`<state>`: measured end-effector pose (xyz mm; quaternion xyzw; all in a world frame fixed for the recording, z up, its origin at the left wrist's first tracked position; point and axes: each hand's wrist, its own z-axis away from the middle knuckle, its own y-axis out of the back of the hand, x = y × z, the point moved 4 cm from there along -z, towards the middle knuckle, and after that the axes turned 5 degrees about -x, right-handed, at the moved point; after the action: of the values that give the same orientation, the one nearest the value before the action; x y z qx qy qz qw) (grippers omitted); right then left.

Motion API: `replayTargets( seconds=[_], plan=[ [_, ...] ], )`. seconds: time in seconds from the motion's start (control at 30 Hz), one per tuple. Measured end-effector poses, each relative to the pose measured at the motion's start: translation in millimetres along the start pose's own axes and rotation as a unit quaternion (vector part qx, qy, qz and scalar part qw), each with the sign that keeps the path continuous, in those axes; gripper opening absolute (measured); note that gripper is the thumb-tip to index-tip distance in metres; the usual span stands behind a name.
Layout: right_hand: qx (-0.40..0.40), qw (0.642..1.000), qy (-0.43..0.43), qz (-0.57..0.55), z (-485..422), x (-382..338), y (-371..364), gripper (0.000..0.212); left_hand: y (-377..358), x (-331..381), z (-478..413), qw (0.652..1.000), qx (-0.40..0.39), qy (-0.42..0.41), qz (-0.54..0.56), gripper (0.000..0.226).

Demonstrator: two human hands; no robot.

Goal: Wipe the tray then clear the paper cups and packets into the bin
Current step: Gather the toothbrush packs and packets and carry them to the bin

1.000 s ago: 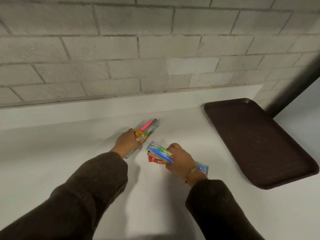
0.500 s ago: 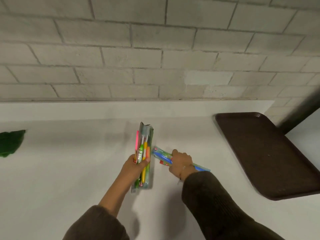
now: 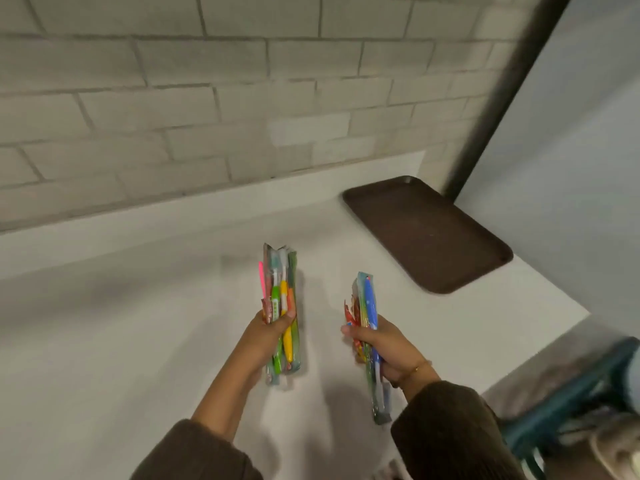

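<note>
Nearest the camera, two dark brown sleeves reach in from the bottom edge, the left one pushed back to bare the forearm. The left hand is curled round a clear packet of long coloured handles, green, yellow, orange and pink, held lengthwise and pointing away, well to the left of the tray and nearer than it. The right hand, with a thin bracelet at the wrist, grips a second packet with a blue handle inside, together with a small red and orange sachet; it is closer to the tray's near end, just left of it. Whether the lower ends of the packets touch the surface cannot be told. Under both hands spreads a plain white desk, matt, with soft grey shadows beneath the arms. To the right of the tray's near corner the desk ends, and below that edge a blurred teal frame shows. The tray itself is dark brown, rectangular with rounded corners, lying flat and bare on the desk at a slant, its far end close to the room's corner. Behind the tray a low white ledge runs along the back of the desk. Above it rises a wall of pale grey painted blocks. Beyond the tray's far end a dark post leans up the corner, with a smooth pale panel to its right.
</note>
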<state>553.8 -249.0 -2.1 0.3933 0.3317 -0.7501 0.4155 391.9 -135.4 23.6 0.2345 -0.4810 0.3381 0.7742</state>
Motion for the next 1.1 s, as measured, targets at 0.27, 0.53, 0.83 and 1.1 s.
replayTargets(
  seconds=[0.27,0.53,0.83,1.1],
  plan=[
    [0.174,0.954,0.023,-0.242,100.8,40.0,97.6,0.058,-128.3,-6.2,17.2,0.976,-0.204,0.016,-0.072,0.026],
    [0.291,0.870,0.046,-0.395,203.1,109.9,205.9,0.029,-267.3,-27.9,41.5,0.920,-0.344,0.063,-0.177,0.032],
    [0.363,0.767,0.068,-0.525,285.1,195.9,365.5,0.035,-423.9,-64.0,63.6,0.890,-0.386,0.139,-0.200,0.039],
    [0.413,0.739,0.001,-0.532,291.6,242.6,490.6,0.040,-538.9,-95.8,54.8,0.875,-0.379,0.167,-0.249,0.041]
  ],
)
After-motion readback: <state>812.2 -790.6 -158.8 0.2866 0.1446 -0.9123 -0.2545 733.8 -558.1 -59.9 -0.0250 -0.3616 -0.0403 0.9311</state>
